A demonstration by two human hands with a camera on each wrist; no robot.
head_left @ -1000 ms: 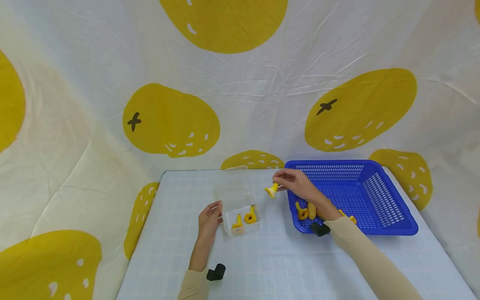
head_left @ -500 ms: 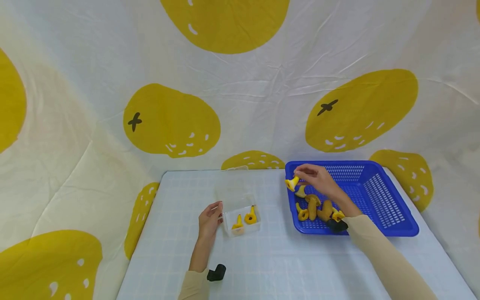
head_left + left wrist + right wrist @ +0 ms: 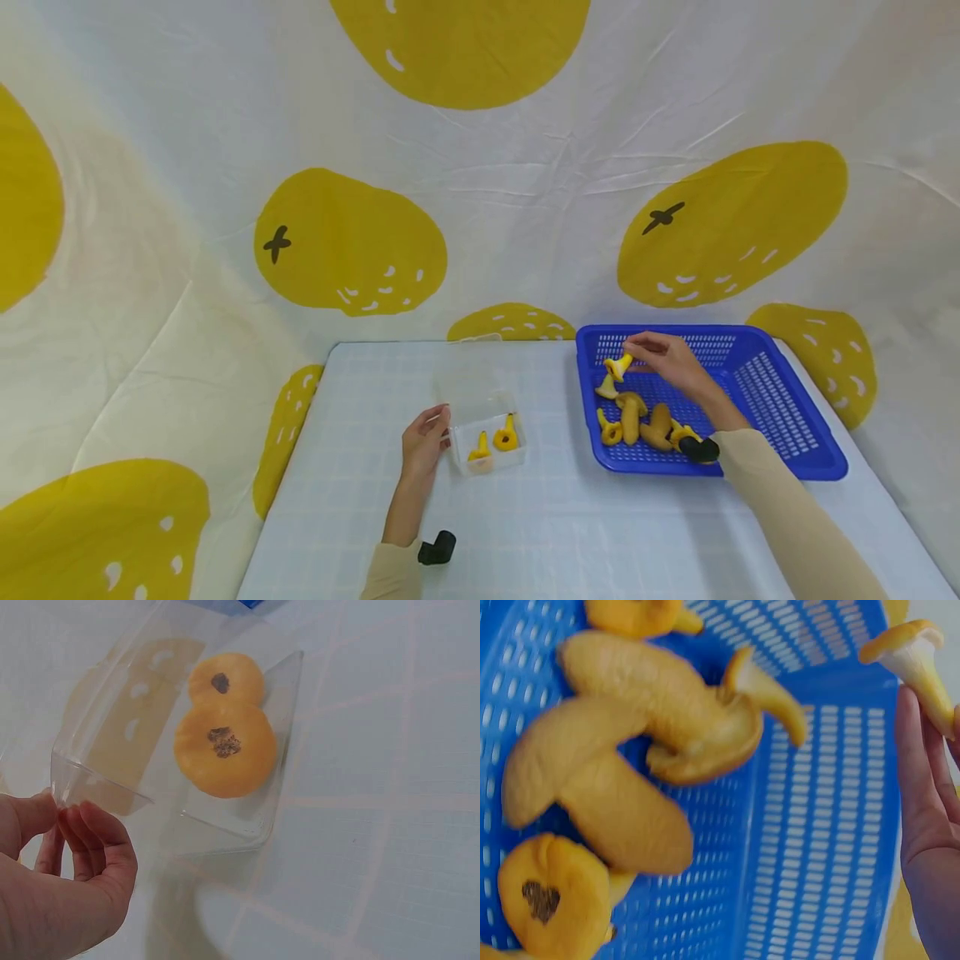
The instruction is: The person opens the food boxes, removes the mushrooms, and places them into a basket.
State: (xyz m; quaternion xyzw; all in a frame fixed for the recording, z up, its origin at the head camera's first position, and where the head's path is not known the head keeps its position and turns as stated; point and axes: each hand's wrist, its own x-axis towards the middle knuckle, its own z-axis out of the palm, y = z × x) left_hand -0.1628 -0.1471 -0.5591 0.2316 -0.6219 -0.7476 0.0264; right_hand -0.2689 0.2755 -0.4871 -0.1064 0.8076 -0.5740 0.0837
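My left hand (image 3: 422,446) pinches the left edge of a clear plastic box (image 3: 517,458), whose lid (image 3: 471,379) stands open behind it. Two yellow chanterelles (image 3: 225,750) lie in the box. My right hand (image 3: 671,362) holds another yellow chanterelle (image 3: 618,367) by its stem, cap pointing down-left, over the left part of a blue basket (image 3: 780,404). Below it in the basket are more mushrooms: a brown thick-stemmed mushroom (image 3: 631,418), a second brown mushroom (image 3: 657,429) and several yellow chanterelles (image 3: 610,430). The right wrist view shows the held chanterelle (image 3: 919,664) between fingers and thumb.
Box and basket stand apart on a table with a pale checked cloth (image 3: 555,533). A white curtain (image 3: 525,217) printed with yellow fruit hangs right behind the table. The basket's high slotted walls surround the mushrooms.
My right hand has moved right with the chanterelle, from the gap between box and basket to over the basket. My left hand stays at the box. The head view has shifted slightly.
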